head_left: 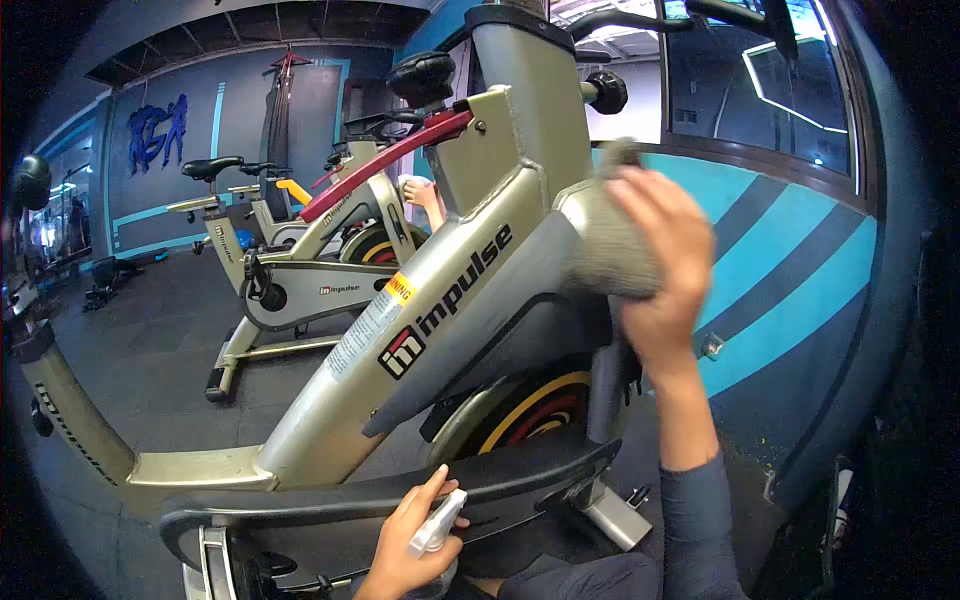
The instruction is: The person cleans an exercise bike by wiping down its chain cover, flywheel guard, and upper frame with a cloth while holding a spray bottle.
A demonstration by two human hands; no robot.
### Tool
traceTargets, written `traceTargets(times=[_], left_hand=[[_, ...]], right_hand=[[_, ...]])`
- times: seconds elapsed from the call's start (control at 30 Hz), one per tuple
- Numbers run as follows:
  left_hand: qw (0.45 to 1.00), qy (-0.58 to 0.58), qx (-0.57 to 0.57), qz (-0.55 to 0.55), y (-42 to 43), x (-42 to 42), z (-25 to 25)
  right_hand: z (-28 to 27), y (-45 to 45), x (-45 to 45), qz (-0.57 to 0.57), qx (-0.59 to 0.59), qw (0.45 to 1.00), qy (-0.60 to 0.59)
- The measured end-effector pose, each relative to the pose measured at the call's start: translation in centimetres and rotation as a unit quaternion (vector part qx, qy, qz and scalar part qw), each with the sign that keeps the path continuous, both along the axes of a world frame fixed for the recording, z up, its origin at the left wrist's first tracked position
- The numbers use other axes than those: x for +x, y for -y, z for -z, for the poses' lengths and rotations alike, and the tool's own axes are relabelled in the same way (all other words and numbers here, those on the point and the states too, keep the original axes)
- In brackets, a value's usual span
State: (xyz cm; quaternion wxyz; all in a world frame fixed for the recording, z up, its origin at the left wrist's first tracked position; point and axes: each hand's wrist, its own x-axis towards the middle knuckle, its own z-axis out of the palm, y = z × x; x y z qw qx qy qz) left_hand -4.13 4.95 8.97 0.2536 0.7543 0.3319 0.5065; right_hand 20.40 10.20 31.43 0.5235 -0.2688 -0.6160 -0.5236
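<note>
A grey-green cloth (612, 245) is bunched under my right hand (672, 255), which presses it on the upper front of the exercise bike's frame (440, 290). Part of the cloth sticks out above my fingers, and motion blurs the hand a little. Low in the view, my left hand (415, 545) is wrapped round a spray bottle (437, 525) with a pale trigger head. The bottle's body is mostly hidden by my hand and lap. Just behind that hand runs the bike's black chain guard (350, 500). A red lever (385, 165) slants from the frame's top.
Beyond this bike stand more exercise bikes (300, 285). Another person's hand (428, 200) holds a pale cloth by one of them. A blue striped wall (790, 270) with a window rises on the right. The bike's flywheel (530, 415) sits below the frame.
</note>
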Motion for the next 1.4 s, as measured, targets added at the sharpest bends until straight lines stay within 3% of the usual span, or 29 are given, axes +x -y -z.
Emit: traceTargets(times=[0.07, 0.17, 0.3, 0.5, 0.63, 0.67, 0.7, 0.77, 0.83, 0.97, 1.1, 1.4], left_hand=[[1.0, 0.012, -0.016, 0.004, 0.2, 0.1, 0.1], [1.0, -0.005, -0.024, -0.018, 0.1, 0.0, 0.7], [0.997, 0.047, -0.021, 0.049, 0.4, -0.2, 0.3], [0.997, 0.059, -0.002, 0.051, 0.0, 0.0, 1.0], [0.997, 0.06, 0.007, 0.057, 0.0, -0.1, 1.1], [0.992, -0.064, 0.105, -0.035, -0.5, -0.4, 1.1], [0.992, -0.062, 0.104, -0.035, -0.4, -0.3, 1.3], [1.0, 0.018, -0.005, 0.021, -0.2, -0.2, 1.5], [1.0, 0.017, 0.002, 0.022, -0.2, -0.2, 1.4], [1.0, 0.016, 0.016, 0.019, -0.3, -0.1, 1.7], [0.998, 0.048, 0.021, 0.043, 0.4, -0.1, 0.7], [0.998, 0.046, -0.012, 0.046, 0.4, -0.2, 0.6]], right_hand=[[0.4, -2.1, -1.2, 0.056, -0.136, 0.986, 0.074], [2.0, -2.4, -2.0, 0.126, -0.088, 0.986, 0.07], [4.2, -1.2, -2.2, 0.172, -0.045, 0.983, 0.047], [7.9, 0.5, -2.4, 0.207, -0.055, 0.977, 0.002], [11.1, 2.3, -2.3, 0.19, -0.13, 0.973, -0.036], [11.7, 2.9, -1.8, 0.149, -0.182, 0.971, -0.041], [11.9, 3.4, -1.2, 0.107, -0.232, 0.966, -0.046], [10.6, 5.3, 0.3, -0.031, -0.318, 0.944, -0.087], [8.8, 6.5, 0.9, -0.057, -0.247, 0.962, -0.097], [3.5, 5.5, -0.7, 0.002, -0.039, 0.999, -0.023], [0.1, 0.0, -1.4, 0.074, -0.109, 0.988, 0.086], [2.1, -0.8, -1.8, 0.189, -0.134, 0.97, 0.077]])
